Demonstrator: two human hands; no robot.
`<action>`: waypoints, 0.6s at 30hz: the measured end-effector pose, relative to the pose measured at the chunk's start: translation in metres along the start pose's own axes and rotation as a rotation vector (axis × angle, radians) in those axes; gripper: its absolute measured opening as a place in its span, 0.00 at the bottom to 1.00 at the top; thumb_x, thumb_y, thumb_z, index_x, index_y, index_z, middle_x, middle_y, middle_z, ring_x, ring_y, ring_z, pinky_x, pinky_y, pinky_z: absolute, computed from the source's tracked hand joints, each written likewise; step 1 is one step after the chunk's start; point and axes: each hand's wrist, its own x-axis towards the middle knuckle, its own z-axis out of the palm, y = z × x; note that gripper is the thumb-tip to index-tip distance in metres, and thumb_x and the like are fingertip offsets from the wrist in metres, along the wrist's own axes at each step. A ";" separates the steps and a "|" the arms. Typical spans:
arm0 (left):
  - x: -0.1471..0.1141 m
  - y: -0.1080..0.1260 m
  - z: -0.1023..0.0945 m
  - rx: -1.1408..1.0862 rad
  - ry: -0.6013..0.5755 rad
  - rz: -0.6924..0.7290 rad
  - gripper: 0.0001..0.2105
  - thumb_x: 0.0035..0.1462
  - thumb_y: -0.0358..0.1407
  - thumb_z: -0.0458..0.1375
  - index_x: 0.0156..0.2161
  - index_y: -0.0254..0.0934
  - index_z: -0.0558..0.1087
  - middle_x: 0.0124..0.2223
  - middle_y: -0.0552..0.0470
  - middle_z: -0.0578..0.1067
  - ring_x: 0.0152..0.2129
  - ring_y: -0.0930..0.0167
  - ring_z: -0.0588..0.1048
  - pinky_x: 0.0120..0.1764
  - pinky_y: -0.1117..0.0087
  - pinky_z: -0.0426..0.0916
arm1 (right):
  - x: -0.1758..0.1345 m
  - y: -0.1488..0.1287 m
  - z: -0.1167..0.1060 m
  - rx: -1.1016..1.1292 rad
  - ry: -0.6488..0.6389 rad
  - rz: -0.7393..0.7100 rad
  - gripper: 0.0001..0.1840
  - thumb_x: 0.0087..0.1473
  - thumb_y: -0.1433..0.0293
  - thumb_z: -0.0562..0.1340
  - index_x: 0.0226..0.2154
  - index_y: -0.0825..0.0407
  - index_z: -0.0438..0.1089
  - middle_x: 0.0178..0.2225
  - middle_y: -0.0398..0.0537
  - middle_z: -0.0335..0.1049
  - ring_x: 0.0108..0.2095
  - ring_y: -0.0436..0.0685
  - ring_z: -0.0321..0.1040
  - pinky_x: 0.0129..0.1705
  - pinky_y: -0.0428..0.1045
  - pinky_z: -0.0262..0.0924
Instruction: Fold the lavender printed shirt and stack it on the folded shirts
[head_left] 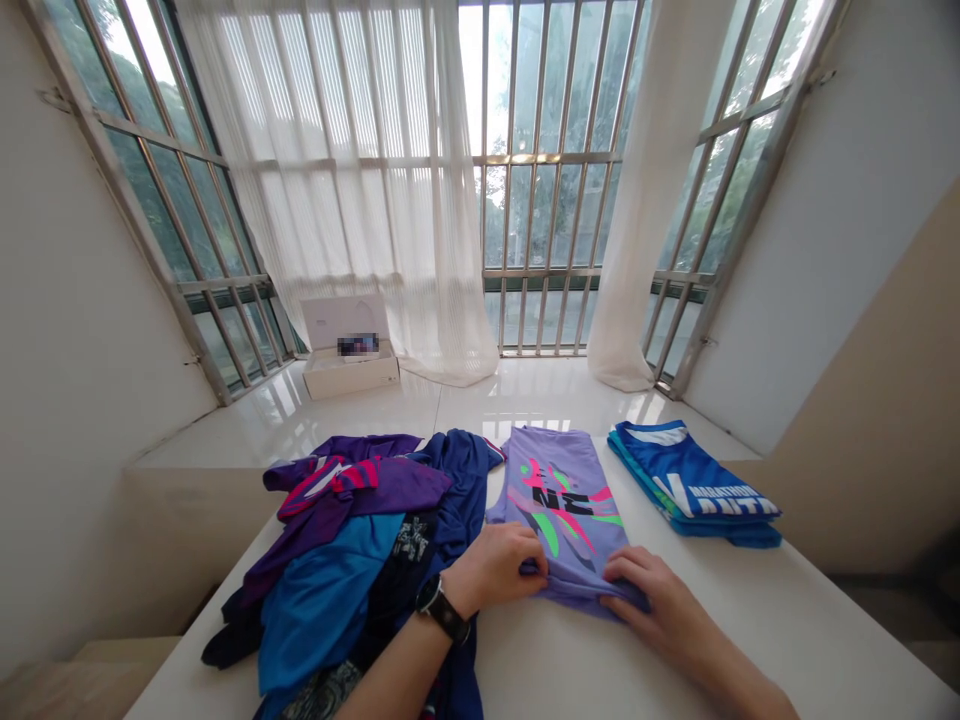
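A lavender T-shirt [566,480] with a green, pink and black print lies partly folded on the white table, its near edge bunched. My left hand [510,565], with a black watch on the wrist, pinches that near edge at its left side. At the right corner of the same edge, my right hand [652,590] grips the cloth between thumb and fingers. To the left is a loose heap of clothes [330,580] in purple, blue and black, partly covered by my left forearm. A stack of folded blue shirts [694,485] sits to the right.
An open white box [351,372] stands on the window ledge [450,400] at the back left. Sheer white curtains [360,180] hang before barred windows. The white table [750,610] extends to the front right.
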 end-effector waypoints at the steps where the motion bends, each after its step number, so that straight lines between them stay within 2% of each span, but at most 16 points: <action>1: 0.000 0.000 0.000 -0.016 0.003 0.004 0.03 0.53 0.29 0.63 0.33 0.39 0.77 0.36 0.55 0.77 0.34 0.72 0.74 0.38 0.75 0.65 | -0.003 0.003 0.003 0.003 0.045 -0.002 0.08 0.59 0.62 0.59 0.35 0.46 0.72 0.41 0.51 0.73 0.43 0.61 0.69 0.47 0.55 0.64; 5: -0.001 -0.002 -0.001 -0.060 0.022 0.005 0.06 0.50 0.25 0.61 0.32 0.38 0.76 0.35 0.54 0.77 0.34 0.72 0.74 0.39 0.75 0.65 | -0.010 0.006 0.016 0.011 0.193 -0.001 0.08 0.59 0.63 0.58 0.35 0.46 0.71 0.42 0.52 0.73 0.45 0.61 0.70 0.47 0.54 0.66; 8: -0.002 -0.002 -0.001 -0.060 0.023 -0.010 0.07 0.49 0.25 0.61 0.32 0.38 0.76 0.35 0.55 0.76 0.35 0.73 0.73 0.38 0.76 0.65 | -0.013 0.004 0.022 0.002 0.245 0.019 0.07 0.59 0.64 0.58 0.34 0.46 0.70 0.40 0.52 0.73 0.43 0.60 0.71 0.46 0.54 0.68; 12: -0.002 0.000 -0.003 -0.058 0.033 -0.058 0.08 0.50 0.33 0.66 0.37 0.39 0.75 0.36 0.56 0.76 0.34 0.73 0.73 0.36 0.76 0.64 | -0.014 0.002 0.024 -0.073 0.279 -0.018 0.07 0.58 0.62 0.61 0.37 0.46 0.72 0.44 0.52 0.73 0.46 0.61 0.70 0.48 0.55 0.68; 14: -0.002 0.002 -0.004 -0.066 0.042 -0.073 0.10 0.51 0.37 0.67 0.38 0.40 0.74 0.36 0.56 0.76 0.34 0.72 0.73 0.35 0.76 0.64 | -0.017 0.004 0.024 -0.119 0.357 -0.046 0.10 0.57 0.60 0.62 0.41 0.45 0.72 0.46 0.52 0.72 0.48 0.61 0.70 0.49 0.56 0.69; 16: -0.002 0.004 -0.005 -0.051 0.048 -0.065 0.10 0.51 0.36 0.67 0.39 0.40 0.74 0.36 0.55 0.76 0.34 0.72 0.73 0.36 0.75 0.64 | -0.022 0.008 0.024 -0.146 0.463 -0.074 0.11 0.57 0.60 0.63 0.41 0.46 0.71 0.48 0.52 0.71 0.49 0.61 0.70 0.49 0.56 0.69; 18: -0.002 0.005 -0.005 -0.022 0.043 -0.026 0.07 0.52 0.34 0.66 0.38 0.40 0.75 0.38 0.55 0.77 0.36 0.71 0.73 0.38 0.75 0.64 | -0.027 0.011 0.025 -0.166 0.517 -0.118 0.07 0.57 0.62 0.62 0.38 0.46 0.70 0.48 0.52 0.71 0.49 0.61 0.70 0.48 0.55 0.70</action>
